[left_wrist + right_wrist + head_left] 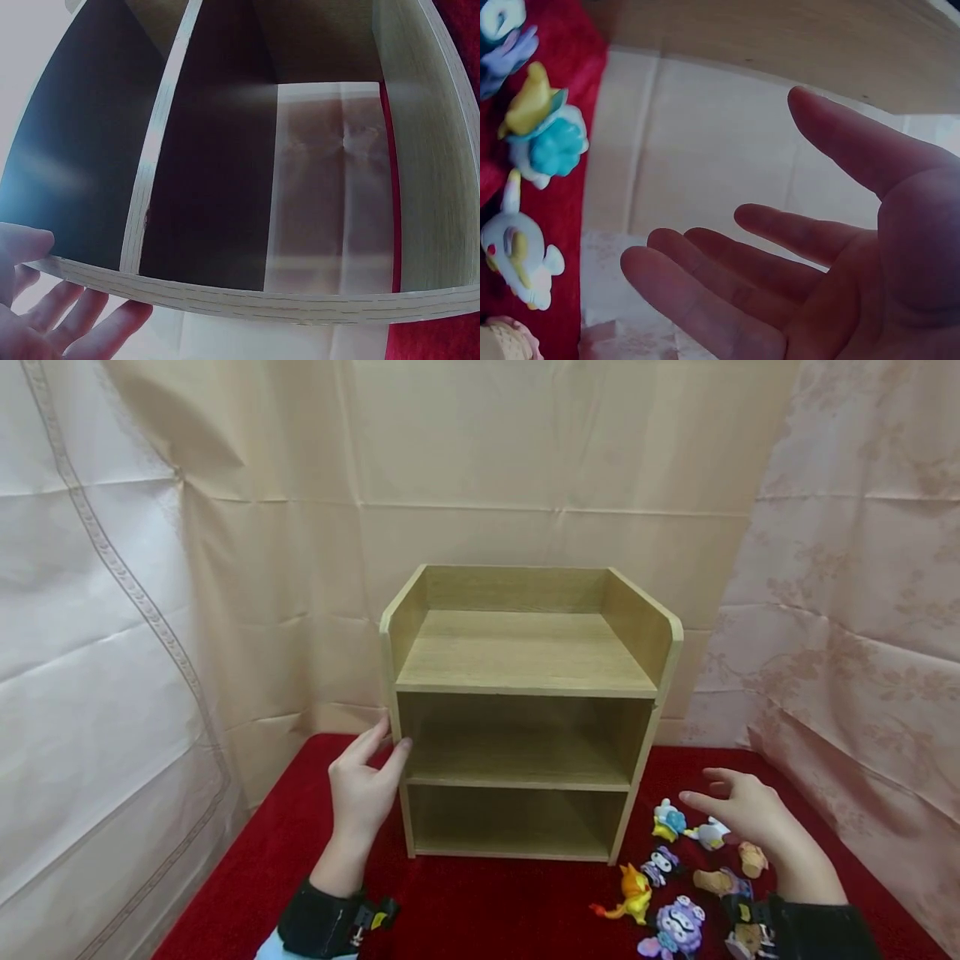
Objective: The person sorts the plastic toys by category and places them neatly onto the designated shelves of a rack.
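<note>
A light wooden shelf unit (525, 689) with a railed top and two open compartments stands upright on a red cloth. My left hand (363, 789) holds its left side panel at middle height, thumb at the front edge and fingers along the outside. The left wrist view shows the thumb (28, 244) and fingers on opposite sides of that panel. To the right of the shelf, my right hand (742, 810) hovers over small toy figures with fingers spread and nothing in it. Nearest to it are a white figure (708, 833) and a blue-and-yellow one (669, 820).
More figures lie at front right: a yellow-orange one with a red-tipped tail (632, 895), a purple one (679, 927), a small dark-and-white one (660, 865) and brown ones (752, 860). Beige curtain (562, 460) hangs behind, with white fabric (90, 693) left and pink floral fabric (862, 635) right.
</note>
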The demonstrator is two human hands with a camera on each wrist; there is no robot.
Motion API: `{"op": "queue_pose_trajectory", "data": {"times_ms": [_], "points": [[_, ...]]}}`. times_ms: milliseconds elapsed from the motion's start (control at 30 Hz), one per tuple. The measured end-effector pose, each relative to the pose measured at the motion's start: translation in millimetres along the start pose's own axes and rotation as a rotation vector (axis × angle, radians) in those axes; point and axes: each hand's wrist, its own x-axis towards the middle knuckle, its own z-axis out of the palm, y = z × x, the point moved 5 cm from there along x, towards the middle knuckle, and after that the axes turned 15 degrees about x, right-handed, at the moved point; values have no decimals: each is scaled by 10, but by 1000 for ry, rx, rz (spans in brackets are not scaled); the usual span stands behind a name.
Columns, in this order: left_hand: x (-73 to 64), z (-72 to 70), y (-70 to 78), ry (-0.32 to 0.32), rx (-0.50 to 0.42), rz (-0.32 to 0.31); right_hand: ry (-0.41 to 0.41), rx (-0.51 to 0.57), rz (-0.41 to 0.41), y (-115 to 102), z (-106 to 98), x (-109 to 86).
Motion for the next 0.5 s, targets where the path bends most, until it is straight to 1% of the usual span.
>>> {"op": "queue_pose_trajectory", "data": {"times_ms": [167, 300, 400, 500], "points": [[-5, 16, -11, 10, 6, -20, -25, -36, 11, 19, 12, 99], [0, 24, -9, 31, 6, -12, -38, -55, 4, 27, 29, 177], [3, 14, -6, 29, 8, -9, -59, -47, 5, 50, 66, 232], [4, 2, -6, 16, 0, -8, -81, -25, 26, 73, 107, 285]]}}
